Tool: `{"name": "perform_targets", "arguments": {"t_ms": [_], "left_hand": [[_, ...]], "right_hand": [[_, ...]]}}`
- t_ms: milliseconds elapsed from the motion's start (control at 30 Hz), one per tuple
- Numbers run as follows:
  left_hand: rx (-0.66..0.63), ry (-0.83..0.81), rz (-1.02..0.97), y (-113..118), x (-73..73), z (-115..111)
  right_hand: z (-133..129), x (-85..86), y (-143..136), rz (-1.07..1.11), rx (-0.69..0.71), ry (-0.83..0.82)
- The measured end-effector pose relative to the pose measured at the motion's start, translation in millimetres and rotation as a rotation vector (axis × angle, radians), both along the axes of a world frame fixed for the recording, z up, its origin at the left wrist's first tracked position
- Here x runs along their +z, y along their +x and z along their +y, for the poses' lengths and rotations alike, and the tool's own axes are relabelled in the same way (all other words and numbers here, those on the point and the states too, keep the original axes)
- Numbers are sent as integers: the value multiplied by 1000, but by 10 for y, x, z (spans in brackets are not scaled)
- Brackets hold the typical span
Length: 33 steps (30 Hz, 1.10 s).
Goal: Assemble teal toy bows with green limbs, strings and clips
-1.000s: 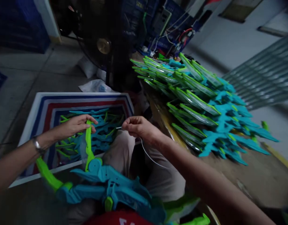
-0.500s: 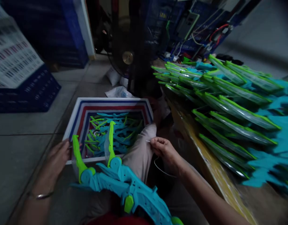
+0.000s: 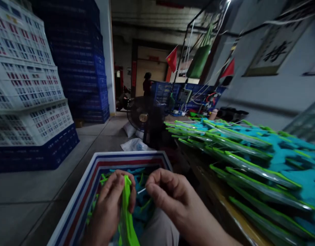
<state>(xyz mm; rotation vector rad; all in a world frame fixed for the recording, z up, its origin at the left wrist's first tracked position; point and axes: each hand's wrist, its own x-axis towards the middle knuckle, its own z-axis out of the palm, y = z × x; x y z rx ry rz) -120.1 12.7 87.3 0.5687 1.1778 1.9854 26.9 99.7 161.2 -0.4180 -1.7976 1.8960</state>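
My left hand is closed round the lime-green limb of a plastic toy bow, near its tip. Clear plastic runs along the limb's side; the bow's body is out of view below. Just to the right, my right hand pinches a thin white string, whose short end points toward the limb. String and limb appear apart. Beneath both hands stands a white box with blue and red stripes inside, holding teal and green plastic parts, partly hidden by my hands.
At right, many teal and green bows lie stacked on a table with a yellowish edge. White crates and blue crates rise at left. A fan stands ahead; a person is far back.
My hands have come together from far apart, and the left now grips the green limb. The bow has dropped mostly out of view. My view has tilted up.
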Motion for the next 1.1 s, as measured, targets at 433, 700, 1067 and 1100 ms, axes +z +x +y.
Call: {"name": "perform_targets", "arguments": {"t_ms": [433,700,1067,1100], "left_hand": [[-268,367,-556,476,-344,184],[-345,411,-517,401,-595,196],[-343,352,-505,400,-608,187],[-333,342,-495,405,-604,190]], "right_hand": [[-9,-542,54,-34,-43,79],[-17,-708,-5,-38,-98,208],[-10,-690,-6,-22,-152,258],[-6,-684,-7,-19,-151,285]]}}
